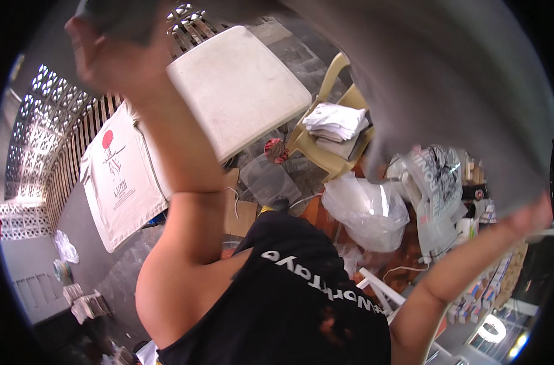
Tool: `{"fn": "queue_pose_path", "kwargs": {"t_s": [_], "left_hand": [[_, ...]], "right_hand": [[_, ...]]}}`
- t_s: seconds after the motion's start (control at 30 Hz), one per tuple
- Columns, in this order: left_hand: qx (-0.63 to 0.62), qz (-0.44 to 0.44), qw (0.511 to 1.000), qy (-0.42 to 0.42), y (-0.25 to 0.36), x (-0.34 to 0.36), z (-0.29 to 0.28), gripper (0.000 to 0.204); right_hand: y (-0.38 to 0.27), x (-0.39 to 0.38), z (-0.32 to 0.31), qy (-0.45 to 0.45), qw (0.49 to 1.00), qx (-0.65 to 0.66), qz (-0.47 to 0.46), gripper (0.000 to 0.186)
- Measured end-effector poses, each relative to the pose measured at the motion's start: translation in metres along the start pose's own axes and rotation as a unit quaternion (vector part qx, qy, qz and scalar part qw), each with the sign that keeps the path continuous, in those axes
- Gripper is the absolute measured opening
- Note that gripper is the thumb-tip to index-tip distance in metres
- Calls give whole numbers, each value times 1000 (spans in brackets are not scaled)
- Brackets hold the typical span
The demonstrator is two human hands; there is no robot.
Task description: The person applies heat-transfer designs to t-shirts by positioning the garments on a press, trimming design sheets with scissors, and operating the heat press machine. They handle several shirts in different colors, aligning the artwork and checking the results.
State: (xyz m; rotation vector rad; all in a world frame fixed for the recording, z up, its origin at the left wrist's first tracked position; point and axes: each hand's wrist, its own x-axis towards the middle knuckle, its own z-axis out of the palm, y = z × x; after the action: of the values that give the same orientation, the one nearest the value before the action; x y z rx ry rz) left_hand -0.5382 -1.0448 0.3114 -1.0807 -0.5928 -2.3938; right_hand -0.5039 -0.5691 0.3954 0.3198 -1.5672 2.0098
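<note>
A large grey cloth [447, 91] sweeps across the top and right of the view, blurred by motion. Both my arms are raised and spread wide. At the upper left my left hand [122, 58] is closed on one part of the cloth, its fingers smeared. Far to the right, my right hand [530, 216] grips the cloth's lower edge. Whether the cloth is a garment cannot be made out. Below my left hand, a cream T-shirt [122, 173] with a red and black print hangs spread beside the white table [234, 91].
A beige plastic chair [331, 161] bears a stack of folded white and grey clothes [336, 121]. Nearby on the floor are a clear plastic bag [368, 213] and a printed white bag [435, 194]. A slatted, patterned block wall [46, 131] runs along the left.
</note>
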Motion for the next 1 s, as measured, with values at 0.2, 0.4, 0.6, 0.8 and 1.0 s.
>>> {"fn": "queue_pose_path", "kwargs": {"t_s": [0.2, 0.4, 0.6, 0.8, 1.0], "left_hand": [[328, -51, 909, 253, 211, -67, -129, 37], [318, -162, 802, 479, 174, -207, -182, 39], [831, -496, 1, 253, 64, -296, -140, 48], [837, -529, 138, 20, -57, -312, -202, 58], [737, -531, 377, -179, -294, -276, -133, 45]], "right_hand": [[248, 19, 117, -143, 900, 10, 413, 45], [464, -41, 123, -137, 923, -47, 355, 22], [475, -127, 8, -332, 800, -473, 161, 34], [412, -173, -195, -375, 724, -455, 358, 26], [327, -233, -355, 48, 817, -268, 509, 24]]}}
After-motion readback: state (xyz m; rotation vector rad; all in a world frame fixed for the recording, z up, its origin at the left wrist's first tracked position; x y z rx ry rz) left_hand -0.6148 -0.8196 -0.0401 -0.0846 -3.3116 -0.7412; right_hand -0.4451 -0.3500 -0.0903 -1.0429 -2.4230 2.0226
